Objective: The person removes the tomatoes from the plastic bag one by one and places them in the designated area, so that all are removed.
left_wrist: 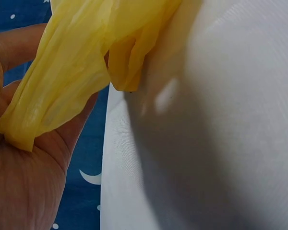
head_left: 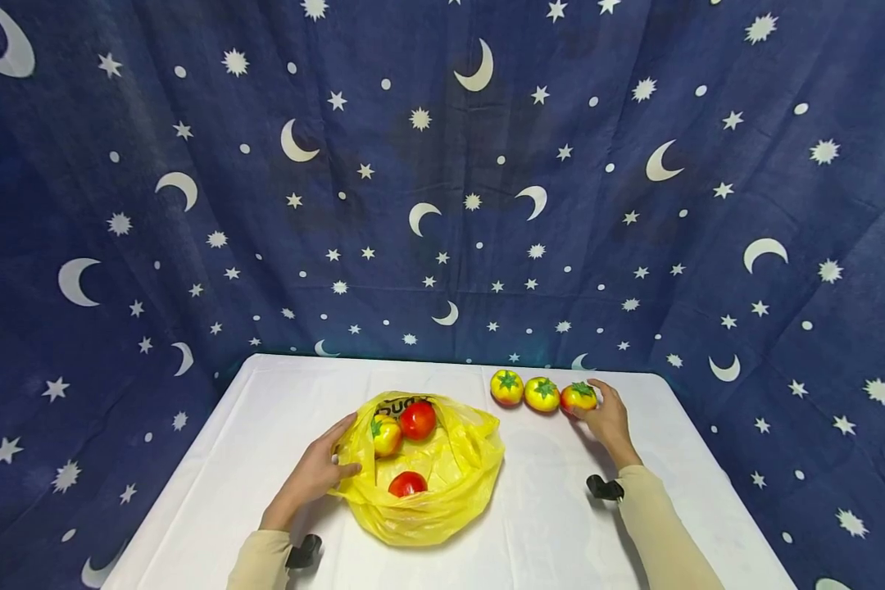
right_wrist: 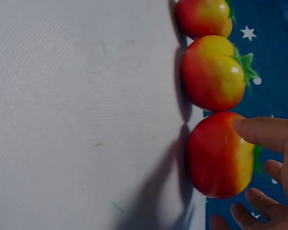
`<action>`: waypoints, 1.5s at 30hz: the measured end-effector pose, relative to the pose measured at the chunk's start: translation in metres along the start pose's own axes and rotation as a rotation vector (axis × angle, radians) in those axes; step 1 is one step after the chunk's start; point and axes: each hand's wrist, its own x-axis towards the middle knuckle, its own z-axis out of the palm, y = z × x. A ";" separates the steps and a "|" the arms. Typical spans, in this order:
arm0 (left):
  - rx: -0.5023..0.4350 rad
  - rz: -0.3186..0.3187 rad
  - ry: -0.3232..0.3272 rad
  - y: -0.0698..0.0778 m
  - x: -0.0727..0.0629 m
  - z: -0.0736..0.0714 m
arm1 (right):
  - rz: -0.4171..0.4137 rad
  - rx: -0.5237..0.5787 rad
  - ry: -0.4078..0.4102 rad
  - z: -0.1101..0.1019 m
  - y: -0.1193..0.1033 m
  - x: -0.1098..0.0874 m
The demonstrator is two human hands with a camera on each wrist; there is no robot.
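My left hand holds the left side of the open yellow plastic bag. In the left wrist view, a strip of the bag runs into the palm. Inside the bag are a yellow tomato with a green top and two red tomatoes, one at the back and one near the front. At the far right, my right hand is spread around the end tomato; its thumb touches the side while the lower fingers look apart from it.
Left of that tomato, a middle tomato and another tomato complete a row near the table's back edge. A white cloth covers the table. A blue curtain with moons and stars hangs behind.
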 end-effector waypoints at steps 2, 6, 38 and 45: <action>0.002 0.007 0.000 0.001 0.000 -0.001 | -0.024 -0.005 0.022 -0.003 -0.003 0.000; 0.008 0.019 -0.001 0.000 0.000 -0.002 | -0.069 -0.005 0.066 -0.010 -0.014 -0.001; 0.012 0.012 -0.002 -0.001 0.001 -0.002 | -0.392 0.227 0.107 -0.020 -0.118 -0.067; 0.008 -0.011 -0.003 0.001 0.001 -0.001 | -0.485 0.211 0.082 -0.009 -0.128 -0.080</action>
